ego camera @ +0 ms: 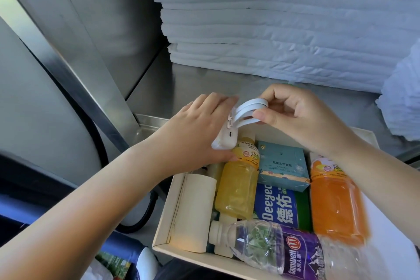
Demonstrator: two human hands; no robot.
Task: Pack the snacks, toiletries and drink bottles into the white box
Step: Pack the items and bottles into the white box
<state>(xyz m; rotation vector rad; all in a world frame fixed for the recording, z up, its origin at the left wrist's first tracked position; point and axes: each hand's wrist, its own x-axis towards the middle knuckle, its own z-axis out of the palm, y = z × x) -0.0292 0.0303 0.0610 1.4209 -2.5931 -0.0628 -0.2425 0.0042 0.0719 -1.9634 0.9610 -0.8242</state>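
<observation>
Box [166, 216]: yellow bottle [236, 188], orange bottle [334, 207], water bottle [272, 250]; left grip [200, 129] clasps charger [223, 141], right grip [302, 116] pinches cables [247, 109].

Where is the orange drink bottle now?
In the head view, the orange bottle lies along the white box's right side, beside the light-blue carton and blue Deeyeo pack.
</observation>
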